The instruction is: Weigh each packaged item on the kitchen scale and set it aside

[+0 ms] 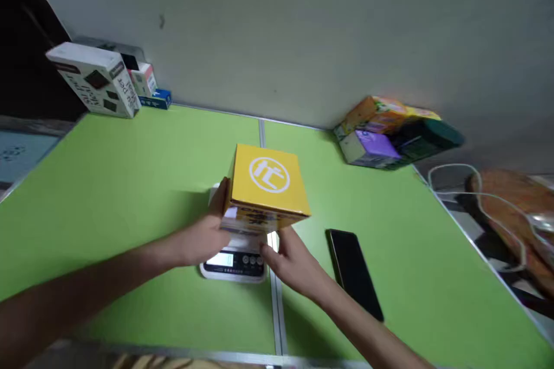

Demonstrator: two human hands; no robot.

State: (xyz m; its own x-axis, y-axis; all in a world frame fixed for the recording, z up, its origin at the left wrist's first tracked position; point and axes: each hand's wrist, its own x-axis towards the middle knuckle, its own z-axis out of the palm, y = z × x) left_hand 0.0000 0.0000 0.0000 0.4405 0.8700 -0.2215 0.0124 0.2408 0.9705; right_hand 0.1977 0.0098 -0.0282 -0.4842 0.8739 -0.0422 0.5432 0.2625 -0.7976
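A yellow cardboard box [270,181] with a white circular logo on its top is between my hands, over a white digital scale [236,274]. My left hand [208,236] grips its left side, thumb up along the edge. Low on the right, my right hand [292,259] is closed at the box's lower corner, its fingers partly hidden under it. The box covers most of the scale's platform, and I cannot tell if they touch. The scale's lit display and buttons show in front. To the right of my right hand lies a black phone [355,271].
On the green table [164,150], a white printed box [95,78] and smaller boxes stand at the back left. A purple box [370,147], an orange box [372,114] and a dark green container [428,138] are at the back right. A white cable [480,190] hangs beyond the right edge.
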